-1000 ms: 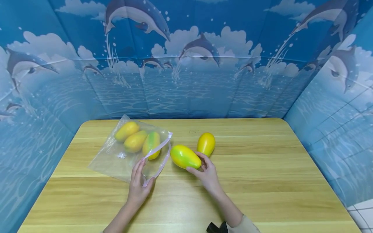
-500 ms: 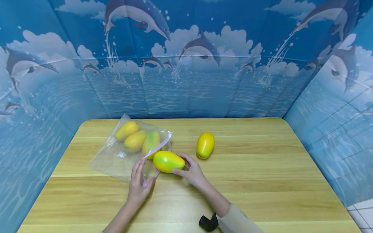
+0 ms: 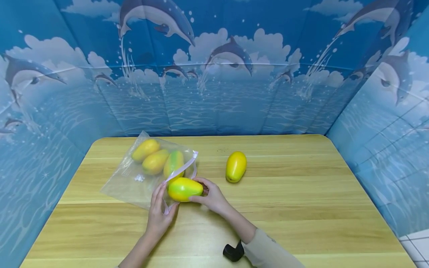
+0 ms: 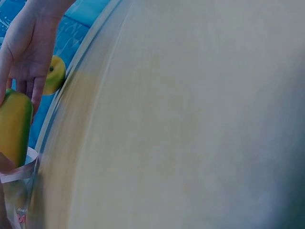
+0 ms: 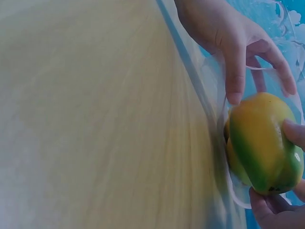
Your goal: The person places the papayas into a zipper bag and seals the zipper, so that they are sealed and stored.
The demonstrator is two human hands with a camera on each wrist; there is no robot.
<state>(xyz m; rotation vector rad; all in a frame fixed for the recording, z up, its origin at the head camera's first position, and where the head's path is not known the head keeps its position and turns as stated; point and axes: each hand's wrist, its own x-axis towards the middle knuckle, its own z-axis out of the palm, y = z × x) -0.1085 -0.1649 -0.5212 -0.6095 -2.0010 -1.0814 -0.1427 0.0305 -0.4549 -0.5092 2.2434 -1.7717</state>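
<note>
My right hand (image 3: 212, 197) grips a glossy yellow-green papaya (image 3: 184, 189) by one end, thumb on the near side and fingers behind. The papaya's other end enters the mouth of a clear zip bag (image 3: 124, 190). My left hand (image 3: 158, 214) rests at that mouth with fingers and thumb spread, keeping the lilac zip edges apart. In the right wrist view the left hand (image 5: 226, 36) reaches into the bag's rim over the papaya (image 5: 262, 138). Inside the bag lie three more papayas (image 3: 155, 162).
Another yellow papaya (image 3: 236, 166) lies on the wooden table (image 3: 301, 201) right of the bag. A black curved piece (image 3: 233, 252) sits at the right sleeve (image 3: 268, 251). A blue dolphin-print curtain (image 3: 218, 104) stands behind the table and along its sides.
My right hand has carried the papaya leftward from beside the loose one into the bag's mouth. My left hand and the bag have stayed in place.
</note>
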